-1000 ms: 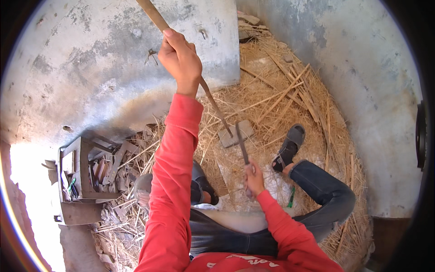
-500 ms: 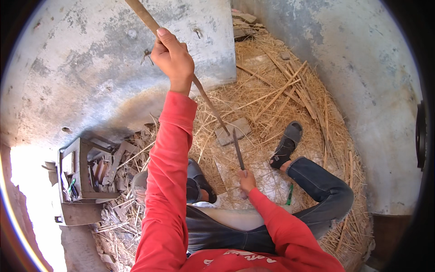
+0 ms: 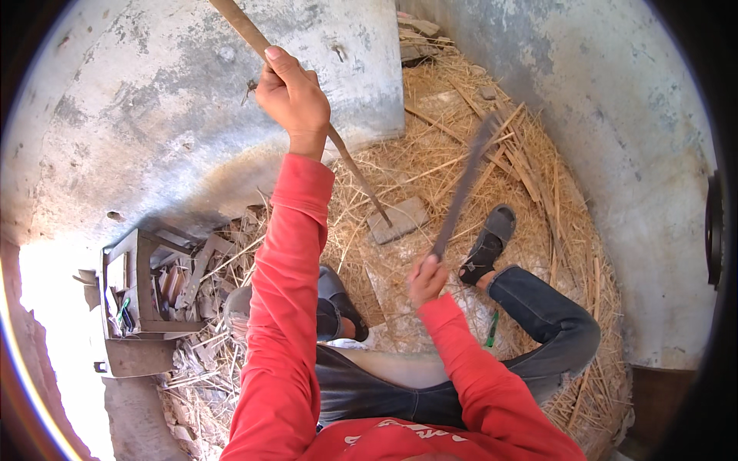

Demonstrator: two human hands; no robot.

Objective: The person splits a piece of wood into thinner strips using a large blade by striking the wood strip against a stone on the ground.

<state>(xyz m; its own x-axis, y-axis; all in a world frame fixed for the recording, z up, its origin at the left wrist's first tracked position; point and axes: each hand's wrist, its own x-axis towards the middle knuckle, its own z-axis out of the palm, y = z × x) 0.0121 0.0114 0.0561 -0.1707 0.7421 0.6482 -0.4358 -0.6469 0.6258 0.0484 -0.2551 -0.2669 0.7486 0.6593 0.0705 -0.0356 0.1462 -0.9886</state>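
My left hand [image 3: 294, 98] is closed round a long wooden stick [image 3: 355, 170], which slants down from the upper left. The stick's lower end rests on a flat grey block [image 3: 399, 220] on the floor. In my right hand [image 3: 427, 281] is the lower end of a long dark blade [image 3: 463, 188], smeared by motion. Its handle is mostly hidden in my fist. The blade points up and to the right, apart from the stick.
Straw and split slivers [image 3: 500, 154] litter the floor between pale walls. My sandalled foot [image 3: 489, 244] lies right of the block. A wooden frame [image 3: 142, 288] with scraps stands at the left. Near my right knee lies a green object [image 3: 492, 329].
My right hand has risen a little and swung the blade up and to the right, away from the stick's lower end. My left hand and the stick stay nearly where they were.
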